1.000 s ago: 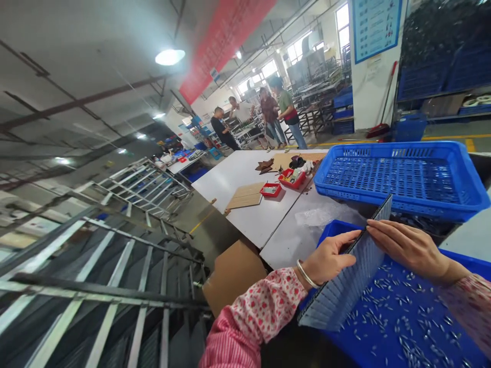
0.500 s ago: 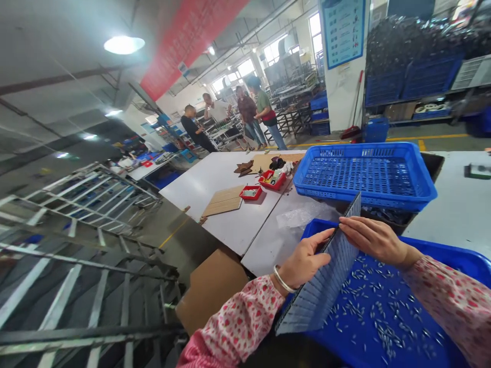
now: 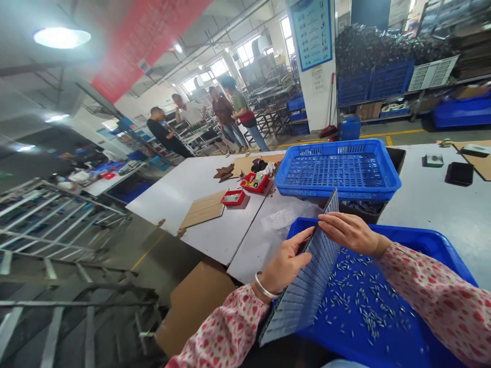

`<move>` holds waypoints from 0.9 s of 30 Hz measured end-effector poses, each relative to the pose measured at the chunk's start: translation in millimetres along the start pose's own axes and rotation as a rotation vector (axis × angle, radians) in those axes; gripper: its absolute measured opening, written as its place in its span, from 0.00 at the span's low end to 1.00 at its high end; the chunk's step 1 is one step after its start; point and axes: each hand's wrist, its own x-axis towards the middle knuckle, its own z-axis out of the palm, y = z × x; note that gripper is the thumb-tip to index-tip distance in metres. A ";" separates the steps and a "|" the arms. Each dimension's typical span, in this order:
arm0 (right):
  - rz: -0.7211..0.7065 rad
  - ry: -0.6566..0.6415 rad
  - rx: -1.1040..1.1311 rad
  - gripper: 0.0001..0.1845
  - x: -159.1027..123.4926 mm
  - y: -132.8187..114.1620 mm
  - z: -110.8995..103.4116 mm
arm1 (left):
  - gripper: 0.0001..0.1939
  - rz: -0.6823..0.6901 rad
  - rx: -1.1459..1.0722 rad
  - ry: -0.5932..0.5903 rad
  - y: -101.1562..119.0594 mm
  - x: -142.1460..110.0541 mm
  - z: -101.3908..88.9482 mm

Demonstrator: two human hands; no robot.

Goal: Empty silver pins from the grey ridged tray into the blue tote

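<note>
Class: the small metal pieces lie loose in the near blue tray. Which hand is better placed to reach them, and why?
Probably the right hand: it rests on the grid panel at the side facing the metal pieces in the blue tray. The left hand grips the panel's far side, away from them.

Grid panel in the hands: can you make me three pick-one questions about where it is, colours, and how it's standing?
1. Where is the grid panel?
A. on the floor
B. over the blue tray of small metal pieces
C. on the cardboard box

2. What colour is the empty basket behind it?
A. blue
B. green
C. yellow

3. How is the panel standing?
A. flat
B. rolled up
C. tilted on edge

Answers: B, its lower part sits above the tray; A, the basket is plainly blue; C, left hand and right hand hold it slanted.
</note>
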 end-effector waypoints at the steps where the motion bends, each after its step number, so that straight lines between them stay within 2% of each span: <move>1: -0.002 0.002 -0.010 0.11 0.7 -0.2 -0.3 | 0.33 0.002 0.007 0.002 -0.7 0.4 -0.3; 9: -0.007 0.034 -0.006 0.12 1.5 1.0 -1.7 | 0.32 -0.031 0.019 0.035 0.4 2.2 0.9; 13: 0.027 0.041 0.077 0.11 -1.1 4.6 0.4 | 0.32 -0.072 0.004 0.056 6.1 1.9 2.7; 16: 0.148 0.042 0.192 0.12 -4.3 3.8 3.9 | 0.31 -0.096 -0.007 0.066 9.0 1.7 3.2; 20: 0.379 0.136 0.377 0.15 -9.6 -7.0 11.6 | 0.30 -0.121 -0.018 0.077 12.7 1.0 5.5; 23: 0.496 0.200 0.385 0.13 -12.0 -17.1 17.0 | 0.30 -0.134 -0.003 0.087 15.2 1.0 7.5; 27: 0.603 0.201 0.421 0.09 -11.1 -23.9 20.3 | 0.32 -0.156 0.025 0.093 15.3 1.7 7.5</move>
